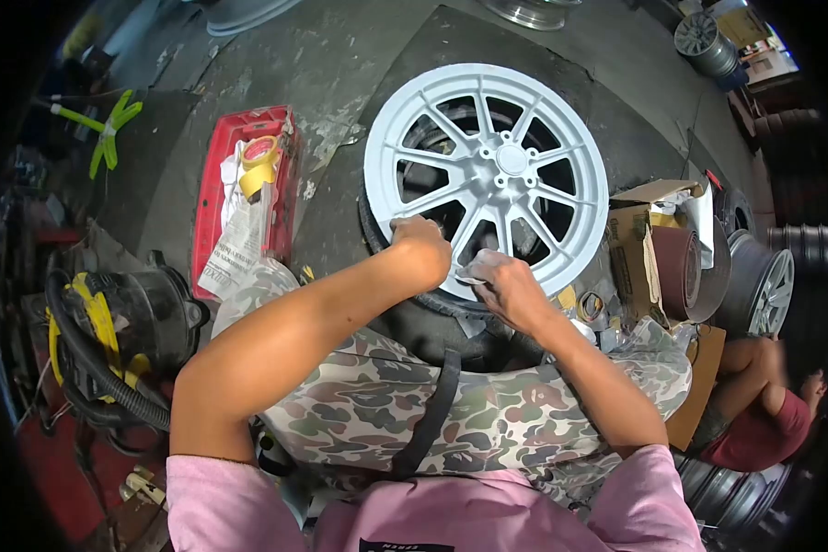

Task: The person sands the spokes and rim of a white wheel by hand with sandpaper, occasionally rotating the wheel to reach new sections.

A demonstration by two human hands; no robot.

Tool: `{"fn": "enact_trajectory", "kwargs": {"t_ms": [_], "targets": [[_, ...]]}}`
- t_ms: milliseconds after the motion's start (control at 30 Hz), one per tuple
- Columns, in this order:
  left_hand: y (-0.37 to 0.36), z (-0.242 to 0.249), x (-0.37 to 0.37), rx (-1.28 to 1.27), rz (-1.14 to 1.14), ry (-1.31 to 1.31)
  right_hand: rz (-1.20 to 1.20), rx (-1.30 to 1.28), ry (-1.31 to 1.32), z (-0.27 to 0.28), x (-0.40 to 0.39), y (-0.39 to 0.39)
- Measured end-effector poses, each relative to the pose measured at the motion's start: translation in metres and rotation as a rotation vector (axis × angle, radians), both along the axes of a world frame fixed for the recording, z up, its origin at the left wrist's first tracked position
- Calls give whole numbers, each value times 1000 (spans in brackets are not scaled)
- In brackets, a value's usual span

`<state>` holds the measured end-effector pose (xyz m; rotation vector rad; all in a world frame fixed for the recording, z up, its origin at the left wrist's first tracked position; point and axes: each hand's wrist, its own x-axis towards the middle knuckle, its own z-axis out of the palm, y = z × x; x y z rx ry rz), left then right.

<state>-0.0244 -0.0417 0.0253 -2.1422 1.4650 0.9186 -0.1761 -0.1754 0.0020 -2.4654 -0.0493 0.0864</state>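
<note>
A light grey multi-spoke wheel rim (511, 160) lies face up on a dark tyre in front of me. My left hand (420, 247) rests at the rim's lower left, its fingers curled down over the edge; what they hold, if anything, is hidden. Near the bottom edge, my right hand (504, 283) is closed on a small whitish piece (472, 273) pressed against the rim. Both hands are close together, with a spoke gap between them.
To the left sits a red tray (209, 184) with tape rolls and newspaper. A black vacuum-like machine (156, 308) stands farther left. At right are a cardboard box (630, 258), a brown abrasive roll (676, 267), more wheels (768, 285) and a seated person (764, 423).
</note>
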Motion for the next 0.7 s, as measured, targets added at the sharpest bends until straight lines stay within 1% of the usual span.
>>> {"fn": "enact_trajectory", "kwargs": {"t_ms": [33, 67, 100, 167, 200, 233, 300, 367, 433, 467, 500, 567, 600, 667, 700], "targets": [[2, -2, 0, -30, -8, 5, 25, 64, -17, 7, 0, -1], [4, -4, 1, -31, 2, 17, 13, 68, 63, 12, -3, -9], [6, -1, 4, -43, -19, 28, 21, 66, 74, 15, -4, -16], [5, -1, 8, -59, -53, 49, -149, 43, -52, 21, -8, -26], [3, -2, 11, -53, -25, 64, -227, -48, -4, 22, -6, -26], [2, -2, 14, -43, 2, 77, -231, -47, -6, 18, -6, -24], [-5, 2, 14, -21, 8, 74, -39, -106, -3, -1, -5, -15], [-11, 7, 14, 82, -66, 76, -25, -80, 23, -4, -12, -16], [-12, 8, 16, 95, -79, 77, 13, -61, 121, 12, -10, -21], [-12, 6, 16, 83, -27, 91, 12, -95, 7, 14, -13, -21], [-13, 5, 18, 72, 22, 103, 13, -93, 5, 19, -9, -21], [-13, 8, 24, 63, 31, 108, 89, -184, 279, 30, 9, -18], [-13, 10, 27, 52, 38, 115, 91, -182, 279, 22, 15, -16], [-13, 20, 33, 35, 55, 130, 118, -2, 67, 1, 19, -11], [-13, 26, 36, 16, 75, 141, 114, -3, 68, -4, 18, -8]]}}
